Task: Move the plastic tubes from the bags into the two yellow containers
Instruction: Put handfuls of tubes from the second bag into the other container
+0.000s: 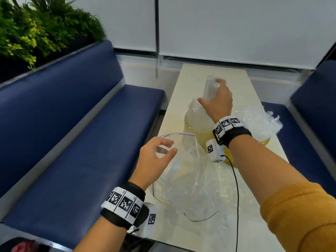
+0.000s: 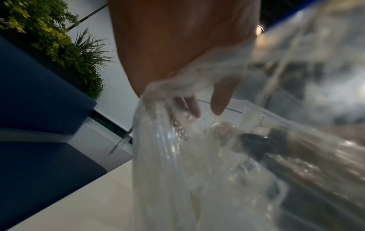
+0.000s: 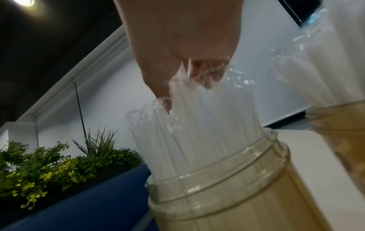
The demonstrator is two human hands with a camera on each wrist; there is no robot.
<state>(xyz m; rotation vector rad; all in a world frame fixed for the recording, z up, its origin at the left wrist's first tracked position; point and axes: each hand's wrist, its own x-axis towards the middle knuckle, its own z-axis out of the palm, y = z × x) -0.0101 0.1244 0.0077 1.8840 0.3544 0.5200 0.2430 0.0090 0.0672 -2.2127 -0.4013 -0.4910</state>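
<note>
My right hand [image 1: 211, 91] grips a bundle of clear plastic tubes [image 1: 209, 88] from above. In the right wrist view the bundle [image 3: 197, 128] stands upright in the left yellow container [image 3: 227, 200], the hand [image 3: 187, 78] around its top. That container [image 1: 192, 128] stands mid-table, with tubes sticking out. The second yellow container [image 1: 264, 141], packed with tubes [image 1: 258, 120], stands to its right, partly hidden by my forearm. My left hand [image 1: 169, 147] holds the open rim of a clear plastic bag [image 1: 185, 175] at the table's left edge. The bag film [image 2: 177, 156] drapes over the fingers [image 2: 193, 107].
The narrow cream table [image 1: 236, 77] runs away from me between two blue benches [image 1: 81, 142] [image 1: 309, 124]. A black cable [image 1: 236, 182] lies along the table by my right arm. Green plants [image 1: 36, 33] stand behind the left bench.
</note>
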